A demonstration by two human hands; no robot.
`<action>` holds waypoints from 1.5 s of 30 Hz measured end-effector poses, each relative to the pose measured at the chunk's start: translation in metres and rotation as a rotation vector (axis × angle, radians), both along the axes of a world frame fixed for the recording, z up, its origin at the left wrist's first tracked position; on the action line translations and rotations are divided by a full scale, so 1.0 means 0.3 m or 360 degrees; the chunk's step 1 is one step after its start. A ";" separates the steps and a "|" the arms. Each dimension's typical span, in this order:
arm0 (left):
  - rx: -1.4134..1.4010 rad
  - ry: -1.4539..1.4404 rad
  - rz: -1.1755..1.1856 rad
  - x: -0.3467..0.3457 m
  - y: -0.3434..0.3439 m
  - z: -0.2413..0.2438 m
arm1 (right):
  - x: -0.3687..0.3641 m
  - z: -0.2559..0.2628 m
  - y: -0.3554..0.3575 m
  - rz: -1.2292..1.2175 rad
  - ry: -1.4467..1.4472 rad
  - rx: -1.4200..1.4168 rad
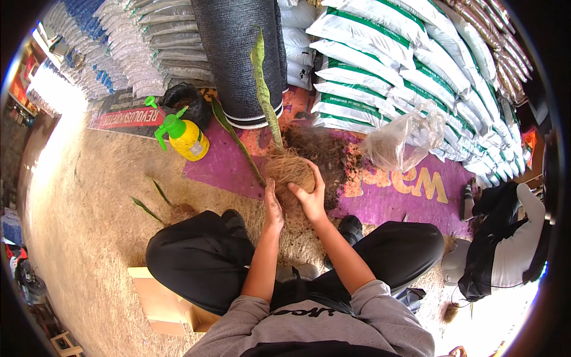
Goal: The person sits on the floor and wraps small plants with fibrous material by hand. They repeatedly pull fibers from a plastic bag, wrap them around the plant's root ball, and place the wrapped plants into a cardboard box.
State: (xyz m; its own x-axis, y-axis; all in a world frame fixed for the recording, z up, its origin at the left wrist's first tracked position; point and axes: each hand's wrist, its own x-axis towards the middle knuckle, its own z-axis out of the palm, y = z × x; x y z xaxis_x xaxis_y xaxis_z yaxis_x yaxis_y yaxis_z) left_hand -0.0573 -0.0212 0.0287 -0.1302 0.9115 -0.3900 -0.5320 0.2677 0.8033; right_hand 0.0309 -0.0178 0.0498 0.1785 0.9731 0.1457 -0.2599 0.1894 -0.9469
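Between my left hand (pixel 273 206) and my right hand (pixel 311 192) is a ball of brown coconut fiber (pixel 292 172) around the base of a snake plant (pixel 263 85). One long leaf stands up from the ball; a second leaf (pixel 238 143) slants out to the left. My right fingers curve over the ball's right side, thumb on its front. My left palm lies flat along its lower left side. Dark loose soil (pixel 328 156) is spread on the purple banner (pixel 392 196) just beyond the ball.
A yellow and green pump sprayer (pixel 187 138) and a black bag (pixel 187 105) stand at left. A smaller wrapped plant (pixel 178 212) lies near my left knee, a cardboard box (pixel 163 301) behind it. A clear plastic bag (pixel 397 145) rests against stacked white sacks (pixel 357 85). Another person (pixel 504 250) sits at right.
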 end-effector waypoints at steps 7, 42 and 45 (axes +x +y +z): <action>0.0555 0.0772 -0.0431 -0.145 0.071 0.066 | 0.093 -0.008 0.051 -0.0197 -0.0055 -0.0027; 0.0140 -0.0616 -0.0036 -0.032 0.057 0.083 | 0.064 0.116 -0.026 -0.0400 -0.1243 0.0580; 0.0165 -0.0764 -0.0030 -0.031 0.092 0.132 | 0.063 0.130 -0.091 -0.0749 -0.1135 0.0774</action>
